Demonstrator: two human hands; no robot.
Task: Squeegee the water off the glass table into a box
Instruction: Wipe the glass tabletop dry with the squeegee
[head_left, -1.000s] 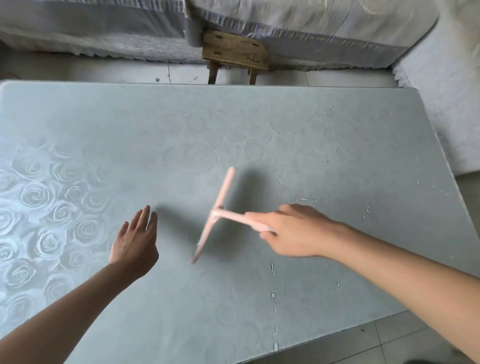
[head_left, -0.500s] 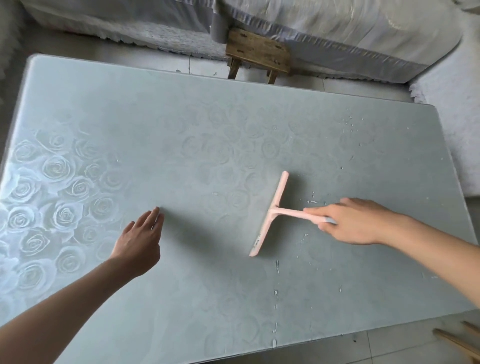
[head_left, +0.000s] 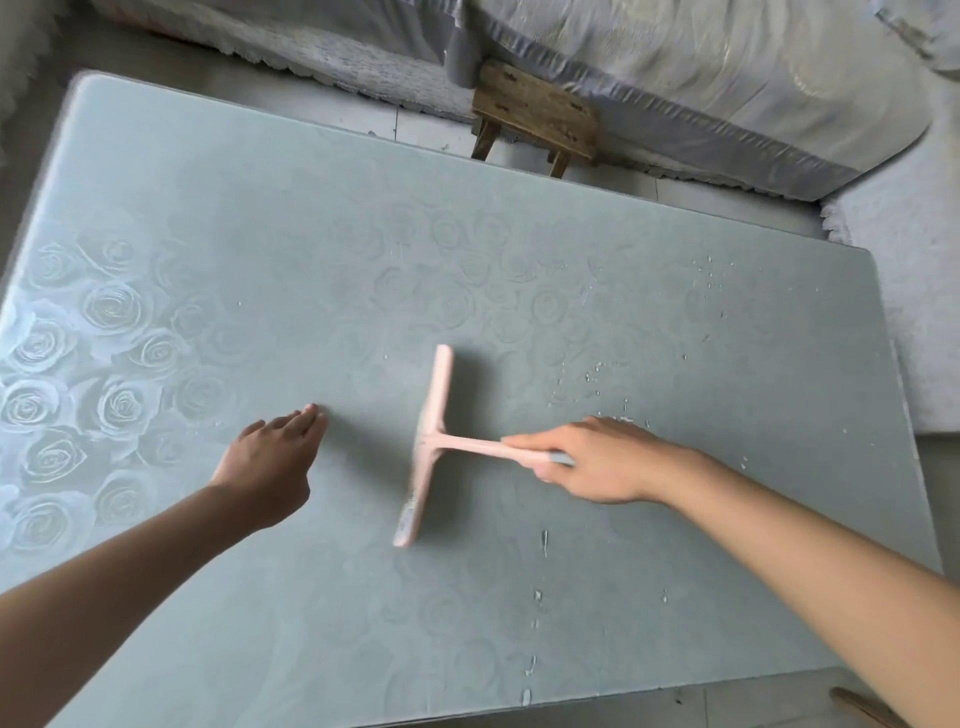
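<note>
While no writing shows anywhere, water droplets (head_left: 597, 371) speckle the glass table (head_left: 311, 218) toward its right edge, and a wooden stool (head_left: 535, 111) stands beyond the far edge. The right hand (head_left: 597, 460) grips the pink squeegee (head_left: 434, 441) mid-table; the left hand (head_left: 267, 465) is spread flat, empty.

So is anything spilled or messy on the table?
Yes: water drops dot the table on its right side and trail toward its near edge. The squeegee is in the right hand. No box is in view.
</note>
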